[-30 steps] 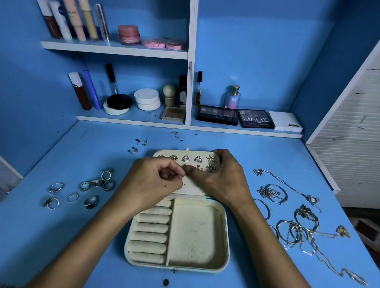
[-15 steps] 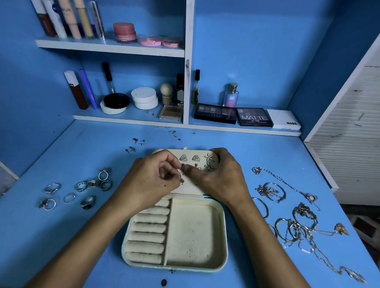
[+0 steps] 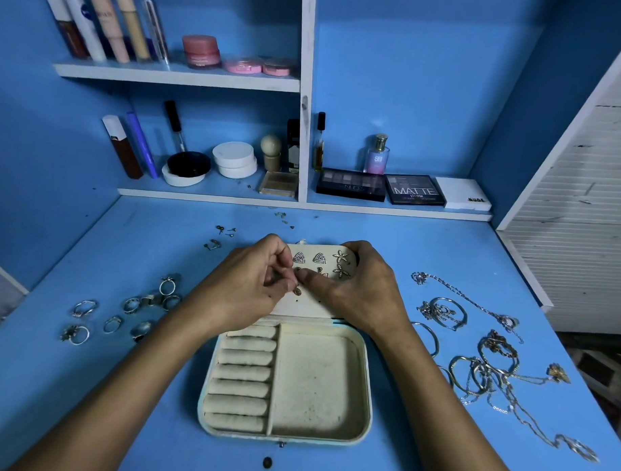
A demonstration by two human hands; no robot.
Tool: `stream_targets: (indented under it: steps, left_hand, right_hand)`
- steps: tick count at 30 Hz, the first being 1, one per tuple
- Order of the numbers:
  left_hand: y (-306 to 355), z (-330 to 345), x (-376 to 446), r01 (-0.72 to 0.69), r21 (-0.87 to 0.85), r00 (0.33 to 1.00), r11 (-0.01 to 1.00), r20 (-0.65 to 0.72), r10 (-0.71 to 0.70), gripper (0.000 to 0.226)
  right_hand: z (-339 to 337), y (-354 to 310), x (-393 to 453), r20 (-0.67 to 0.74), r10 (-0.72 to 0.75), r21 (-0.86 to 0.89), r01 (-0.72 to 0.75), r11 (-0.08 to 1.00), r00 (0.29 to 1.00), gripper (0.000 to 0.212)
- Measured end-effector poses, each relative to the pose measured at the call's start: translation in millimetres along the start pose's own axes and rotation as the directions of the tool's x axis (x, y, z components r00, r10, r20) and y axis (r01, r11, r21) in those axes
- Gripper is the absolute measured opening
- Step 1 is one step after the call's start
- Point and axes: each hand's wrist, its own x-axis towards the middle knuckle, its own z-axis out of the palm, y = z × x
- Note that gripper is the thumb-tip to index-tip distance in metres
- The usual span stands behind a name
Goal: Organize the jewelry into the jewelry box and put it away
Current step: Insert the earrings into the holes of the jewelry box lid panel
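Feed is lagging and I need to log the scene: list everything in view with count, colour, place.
jewelry box: one, cream, open, desk centre
earrings: about six, silver, on the box's lid panel
loose studs: a few, behind box
rings: about eight, silver, desk left
bracelets and chains: tangled heap, silver, desk right
cosmetics: many, mixed, on shelves
left hand: fingers pinching a small earring at the lid
right hand: gripping the lid
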Motion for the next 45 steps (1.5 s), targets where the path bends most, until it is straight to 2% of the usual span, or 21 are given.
stream_targets:
  steps: [3, 9, 15, 19, 22, 27, 35, 41, 45]
  left_hand:
    - [-0.2, -0.7, 1.7, -0.006, 0.011, 1.000, 1.000, -0.009, 0.007, 0.023]
    - [-0.5, 1.4, 3.2, -0.031, 0.118, 0.989, 0.993, -0.138, 0.047, 0.028]
    - [-18.2, -1.0, 6.2, -0.056, 0.242, 0.945, 0.969, -0.300, 0.129, 0.024]
    - [-22.7, -1.4, 5.7, 0.123, 0.260, 0.975, 0.958, -0.211, -0.068, 0.085]
    - [-26.8, 1.9, 6.2, 0.170, 0.225, 0.979, 0.959, -0.152, -0.137, 0.099]
    - [-28.1, 4.0, 7.1, 0.162, 0.166, 0.982, 0.973, -0.119, -0.144, 0.097]
    - [-29.3, 5.3, 9.4, 0.148, 0.099, 0.984, 0.984, -0.111, -0.137, 0.080]
    - [-32.3, 5.5, 11.3, 0.143, 0.110, 0.987, 0.984, -0.086, -0.133, 0.084]
    - [-33.7, 7.2, 11.7, 0.125, 0.106, 0.988, 0.987, -0.101, -0.114, 0.075]
  right_hand:
    - [-0.8, -0.7, -0.4, -0.002, -0.004, 0.001, 0.004, 1.000, 1.000, 0.073]
    - [-0.7, -0.4, 0.5, 0.000, -0.016, -0.005, 0.016, 1.000, 1.000, 0.075]
    - [-0.1, 1.0, 1.7, 0.003, -0.006, 0.022, 0.006, 1.000, 1.000, 0.076]
    - [1.9, 3.4, 2.5, 0.000, -0.014, 0.019, 0.014, 1.000, 1.000, 0.080]
    - [0.8, 3.2, 2.2, 0.000, -0.013, 0.016, 0.013, 1.000, 1.000, 0.076]
    - [2.8, 4.1, 2.8, 0.005, 0.009, 0.021, -0.009, 1.000, 1.000, 0.076]
    - [-0.2, 1.9, 1.1, 0.004, -0.003, 0.011, 0.003, 1.000, 1.000, 0.074]
    - [-0.4, 0.2, 0.0, 0.005, -0.007, -0.001, 0.007, 1.000, 1.000, 0.073]
    - [-2.2, 1.4, 0.8, 0.017, -0.004, 0.026, 0.003, 1.000, 1.000, 0.058]
